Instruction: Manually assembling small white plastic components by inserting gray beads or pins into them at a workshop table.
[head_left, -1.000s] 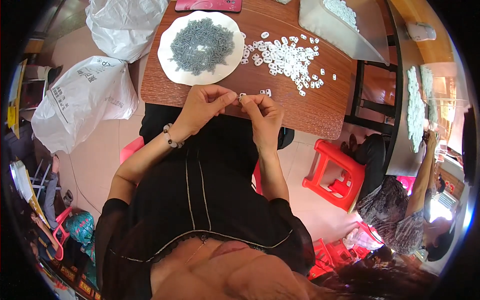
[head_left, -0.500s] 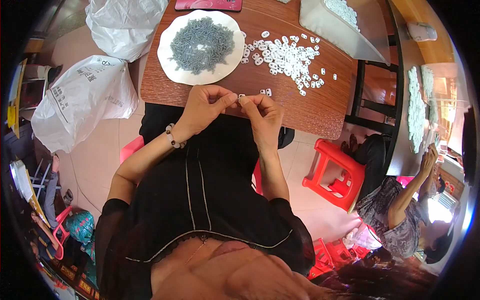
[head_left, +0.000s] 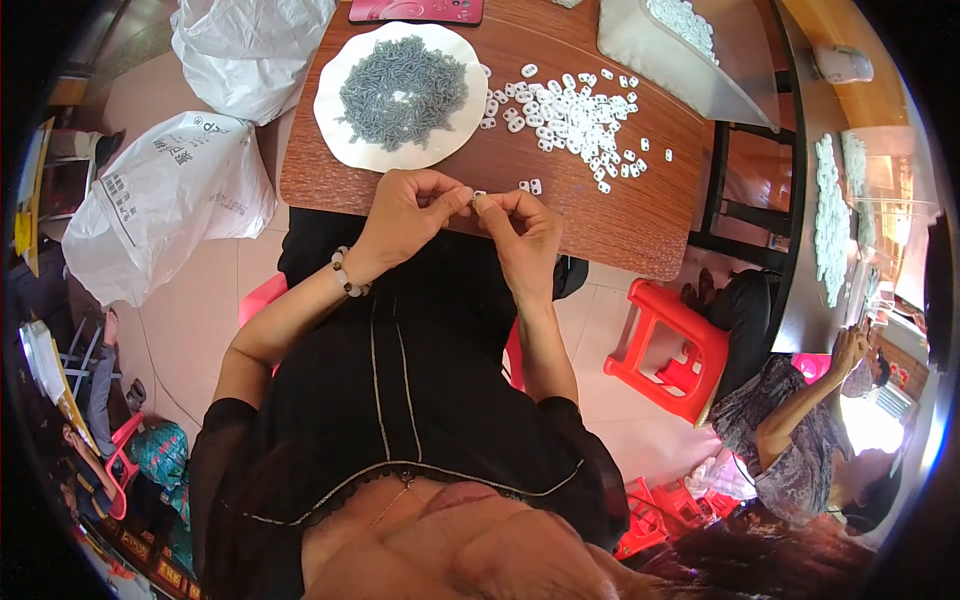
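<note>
Both my hands meet at the table's near edge, fingertips almost touching. In a pinch, my right hand (head_left: 522, 232) grips a small white two-hole piece (head_left: 479, 194), like a cord lock, mostly covered by the fingers. My left hand (head_left: 408, 215) also pinches, its fingertips against that piece; whatever it holds is too small to make out. Beyond my left hand lies a white scalloped plate (head_left: 335, 133) heaped with small grey spring-like pieces (head_left: 400, 85). A loose pile of white two-hole pieces (head_left: 575, 115) spreads to its right, and a few (head_left: 531, 186) lie close to my right hand.
A clear bin (head_left: 650, 60) with more white pieces stands at the table's far right. A pink phone (head_left: 415, 10) lies at the far edge. White sacks (head_left: 175, 200) stand left, a red stool (head_left: 668, 350) right. Another person (head_left: 790, 420) works at a neighbouring table.
My hands stay pinched together, with the right hand shifted very slightly left. The other person's hands at the right have moved lower in the picture.
</note>
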